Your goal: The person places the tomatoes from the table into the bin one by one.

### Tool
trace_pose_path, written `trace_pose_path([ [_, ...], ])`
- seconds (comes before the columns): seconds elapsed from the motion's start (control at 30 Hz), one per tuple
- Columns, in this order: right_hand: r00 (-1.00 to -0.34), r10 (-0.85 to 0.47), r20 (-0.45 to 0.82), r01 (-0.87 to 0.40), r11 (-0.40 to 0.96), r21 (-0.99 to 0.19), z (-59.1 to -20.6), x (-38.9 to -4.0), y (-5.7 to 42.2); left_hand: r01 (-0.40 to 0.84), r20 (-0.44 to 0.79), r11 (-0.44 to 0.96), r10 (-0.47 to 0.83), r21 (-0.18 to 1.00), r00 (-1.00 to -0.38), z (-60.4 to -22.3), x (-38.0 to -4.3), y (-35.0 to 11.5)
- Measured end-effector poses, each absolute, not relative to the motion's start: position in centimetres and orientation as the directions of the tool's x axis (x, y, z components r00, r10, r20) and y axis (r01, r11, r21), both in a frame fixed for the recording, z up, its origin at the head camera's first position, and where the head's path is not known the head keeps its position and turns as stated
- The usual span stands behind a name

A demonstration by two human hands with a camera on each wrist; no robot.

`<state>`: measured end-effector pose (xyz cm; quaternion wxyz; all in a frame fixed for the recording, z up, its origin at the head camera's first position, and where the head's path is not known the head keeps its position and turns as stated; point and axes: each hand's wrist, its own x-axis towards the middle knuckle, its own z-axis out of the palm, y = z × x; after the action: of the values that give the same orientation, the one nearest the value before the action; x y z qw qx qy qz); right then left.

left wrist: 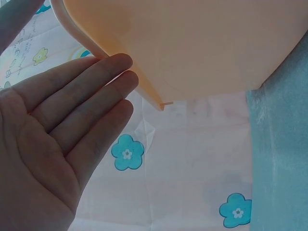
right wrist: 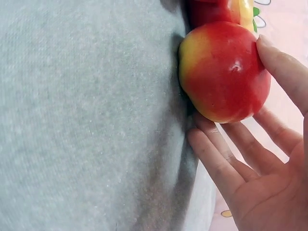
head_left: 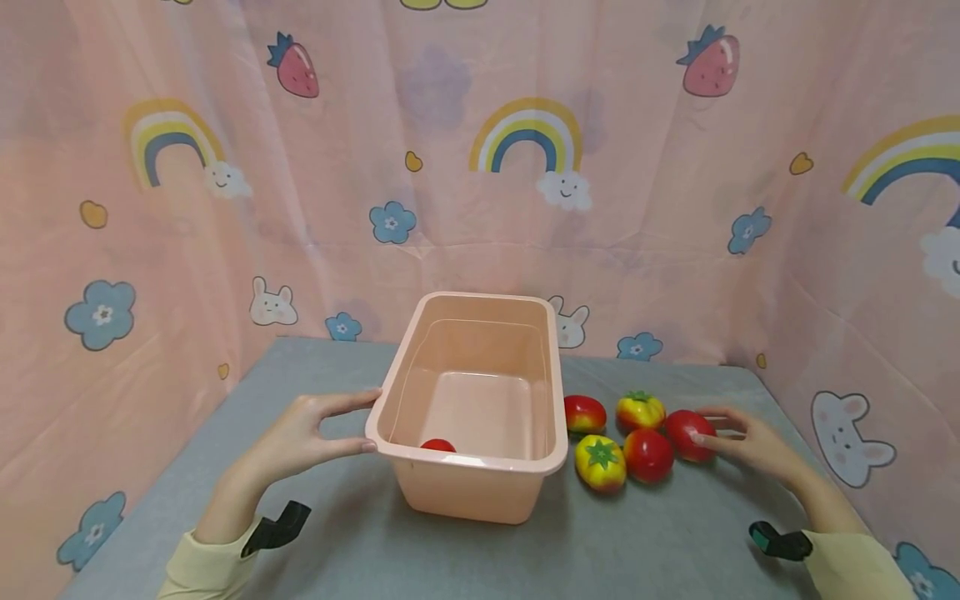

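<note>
A peach-pink plastic bin (head_left: 480,492) stands on the grey table, with a red round thing (head_left: 438,446) inside, partly hidden by the near rim. My left hand (head_left: 300,437) touches the bin's left rim with fingertips and thumb; in the left wrist view its fingers (left wrist: 91,106) are straight against the rim. To the right of the bin, my right hand (head_left: 757,450) holds a glossy red tomato (head_left: 687,435) between thumb and fingers. The right wrist view shows this tomato (right wrist: 224,72) with a yellowish side, low beside the table surface, fingers spread behind it.
Left of the held tomato lie a red tomato (head_left: 648,456), a yellow tomato with a green star top (head_left: 600,463), a yellow-red one (head_left: 640,411) and another red one (head_left: 584,414) against the bin's side. A patterned pink curtain (head_left: 465,258) hangs behind the grey table (head_left: 345,533).
</note>
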<state>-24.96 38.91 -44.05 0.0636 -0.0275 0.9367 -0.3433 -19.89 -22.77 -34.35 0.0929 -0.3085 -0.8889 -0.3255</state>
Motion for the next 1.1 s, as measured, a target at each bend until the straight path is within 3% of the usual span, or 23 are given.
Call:
trace_pose_path([
  [1.1,-0.993,-0.115,-0.034,-0.062,0.734,-0.677,-43.16,-24.38,38.51,0.604,0.357,0.605,0.489,0.519,-0.796,-34.27,-19.90,-22.72],
])
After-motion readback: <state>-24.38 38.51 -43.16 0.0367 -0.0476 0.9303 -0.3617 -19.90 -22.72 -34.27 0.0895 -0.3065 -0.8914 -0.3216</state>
